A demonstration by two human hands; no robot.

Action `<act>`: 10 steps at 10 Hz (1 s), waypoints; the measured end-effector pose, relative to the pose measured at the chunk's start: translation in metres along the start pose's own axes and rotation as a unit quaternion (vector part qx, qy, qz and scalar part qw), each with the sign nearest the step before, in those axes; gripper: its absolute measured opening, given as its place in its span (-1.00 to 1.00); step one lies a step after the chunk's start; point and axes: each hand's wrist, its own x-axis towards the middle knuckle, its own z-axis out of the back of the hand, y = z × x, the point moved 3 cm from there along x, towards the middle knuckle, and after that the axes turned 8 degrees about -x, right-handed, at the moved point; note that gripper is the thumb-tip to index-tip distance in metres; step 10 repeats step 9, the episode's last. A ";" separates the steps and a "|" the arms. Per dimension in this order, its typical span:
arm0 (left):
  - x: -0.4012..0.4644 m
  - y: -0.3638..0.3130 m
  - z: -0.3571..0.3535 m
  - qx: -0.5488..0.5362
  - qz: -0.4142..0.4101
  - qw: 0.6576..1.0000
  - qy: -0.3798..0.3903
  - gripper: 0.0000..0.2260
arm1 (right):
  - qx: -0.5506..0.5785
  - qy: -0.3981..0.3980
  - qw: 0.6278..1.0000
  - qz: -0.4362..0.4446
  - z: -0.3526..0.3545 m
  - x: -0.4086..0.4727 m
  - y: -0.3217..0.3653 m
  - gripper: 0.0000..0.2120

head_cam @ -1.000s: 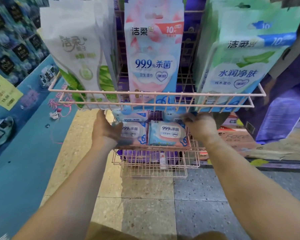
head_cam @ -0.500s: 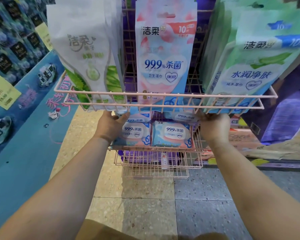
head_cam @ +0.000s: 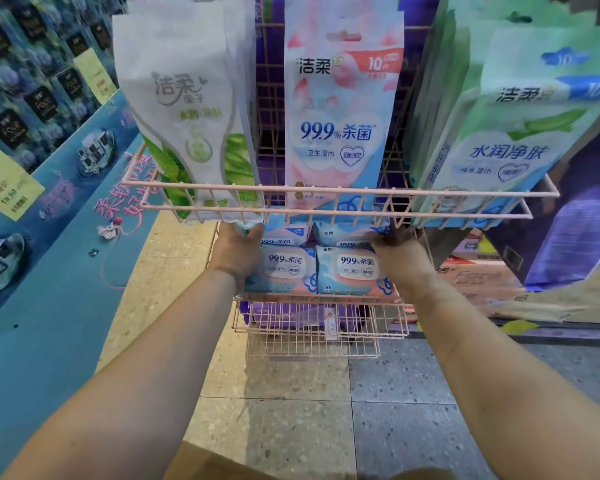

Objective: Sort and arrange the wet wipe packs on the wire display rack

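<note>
Your left hand (head_cam: 238,252) cups the left edge of the 99.9% wipe packs (head_cam: 321,268) on the middle shelf (head_cam: 321,299); right hand (head_cam: 397,254) grips their right edge. Packs lie flat, two across, another row behind. Upper basket rail (head_cam: 340,192) sits just above your knuckles, so little headroom. Tall hanging packs (head_cam: 340,126) fill the top tier. Lower basket (head_cam: 312,332) below; floor (head_cam: 291,410) open near you.

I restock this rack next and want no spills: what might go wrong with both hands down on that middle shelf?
1. The left hand and right hand squeeze the small pink-and-blue wipe packs; the front row sits at the shelf edge and might slide off.
2. Lifting the hands could knock the pink wire top basket, swaying the tall hanging pink pack.
</note>
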 end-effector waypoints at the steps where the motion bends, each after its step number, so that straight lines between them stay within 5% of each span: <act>1: -0.001 0.006 -0.003 0.016 0.011 1.000 0.011 -0.62 | -0.008 -0.013 1.000 0.008 0.001 0.000 -0.004 -0.68; 3: 0.003 0.008 0.001 -0.056 0.033 0.996 0.062 -0.60 | -0.043 -0.045 0.998 0.013 0.003 0.003 -0.003 -0.68; 5: 0.011 0.003 0.000 -0.011 -0.026 0.998 0.053 -0.83 | -0.034 -0.080 0.996 -0.003 0.002 0.004 0.007 -0.64; 7: 0.019 0.005 0.012 0.060 -0.031 0.992 0.105 -0.52 | -0.110 -0.073 0.991 0.017 0.000 -0.008 0.010 -0.65; 8: 0.011 0.003 0.016 0.041 -0.007 0.983 0.176 -0.63 | -0.117 -0.031 0.993 0.009 -0.001 -0.023 0.014 -0.65; 10: -0.008 -0.001 0.034 0.033 -0.004 0.982 0.187 -0.73 | -0.064 -0.021 0.997 -0.044 -0.008 -0.058 0.011 -0.60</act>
